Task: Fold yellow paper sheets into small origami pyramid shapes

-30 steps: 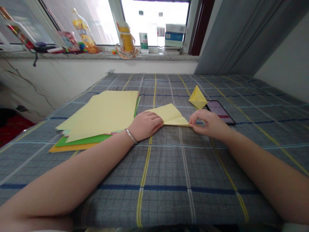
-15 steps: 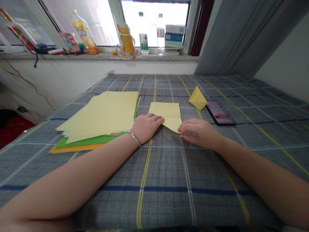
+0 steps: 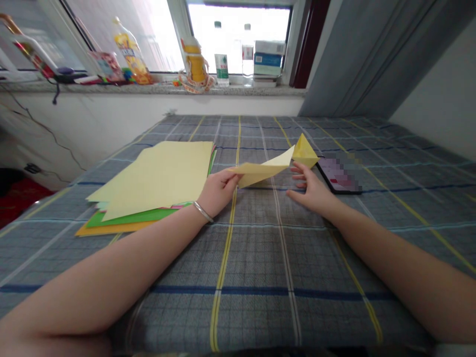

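My left hand [image 3: 219,191], with a silver bracelet on the wrist, pinches the near left corner of a folded pale yellow sheet [image 3: 262,171] and holds it lifted off the checked cloth. My right hand [image 3: 310,187] is just to the right of the sheet with its fingers spread, holding nothing. A small folded yellow paper shape [image 3: 305,152] stands beyond the right hand. A stack of coloured paper [image 3: 156,181], pale yellow on top with green and orange below, lies to the left of my left hand.
A phone [image 3: 340,174] lies on the grey checked cloth [image 3: 253,258] right of my right hand. Bottles [image 3: 222,52], a box and clutter line the windowsill [image 3: 156,88] at the back. A grey curtain [image 3: 372,54] hangs at the right.
The sheet lay flat under both hands; now my left hand has raised it off the cloth and my right hand has let go and opened.
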Tool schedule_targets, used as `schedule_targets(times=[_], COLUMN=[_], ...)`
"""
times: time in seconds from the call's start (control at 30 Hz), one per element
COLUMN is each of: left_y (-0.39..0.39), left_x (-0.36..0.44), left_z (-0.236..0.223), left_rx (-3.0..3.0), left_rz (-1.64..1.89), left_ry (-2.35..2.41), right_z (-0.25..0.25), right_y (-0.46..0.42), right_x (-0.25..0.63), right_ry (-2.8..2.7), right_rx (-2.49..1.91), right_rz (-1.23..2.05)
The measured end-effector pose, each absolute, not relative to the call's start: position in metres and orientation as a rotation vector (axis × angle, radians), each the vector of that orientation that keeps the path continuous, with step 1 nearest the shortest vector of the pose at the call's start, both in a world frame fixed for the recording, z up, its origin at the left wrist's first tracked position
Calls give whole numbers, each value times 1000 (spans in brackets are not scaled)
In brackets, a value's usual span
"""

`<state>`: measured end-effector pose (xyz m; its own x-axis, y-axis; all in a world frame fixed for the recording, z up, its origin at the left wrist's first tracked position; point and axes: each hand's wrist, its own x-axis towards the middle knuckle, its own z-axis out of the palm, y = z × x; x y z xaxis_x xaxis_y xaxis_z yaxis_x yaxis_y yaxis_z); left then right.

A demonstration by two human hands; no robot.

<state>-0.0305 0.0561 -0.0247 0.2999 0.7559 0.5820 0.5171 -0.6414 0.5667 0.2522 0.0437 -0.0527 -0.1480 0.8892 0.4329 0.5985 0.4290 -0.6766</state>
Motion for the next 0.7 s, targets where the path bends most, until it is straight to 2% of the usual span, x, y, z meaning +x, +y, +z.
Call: schedule_targets(times=[0.13, 0.3, 0.5, 0.7], left_y=[67, 63, 52, 53], left_x=[-28, -22, -16, -18], left_z=[-31, -27, -22, -21], left_rx=[1741, 1341, 1188, 1145], left_rz=[1218, 1090, 1035, 1055], left_ry=[945, 773, 707, 722], right_z=[-57, -50, -38, -29], right_y=[48, 47, 37, 31], right_x=[255, 253, 243, 237], right_ry=[-1810, -1792, -1653, -1449], right_rx=[-1229, -1149, -1048, -1150], right_rz=[606, 818, 1194, 1243])
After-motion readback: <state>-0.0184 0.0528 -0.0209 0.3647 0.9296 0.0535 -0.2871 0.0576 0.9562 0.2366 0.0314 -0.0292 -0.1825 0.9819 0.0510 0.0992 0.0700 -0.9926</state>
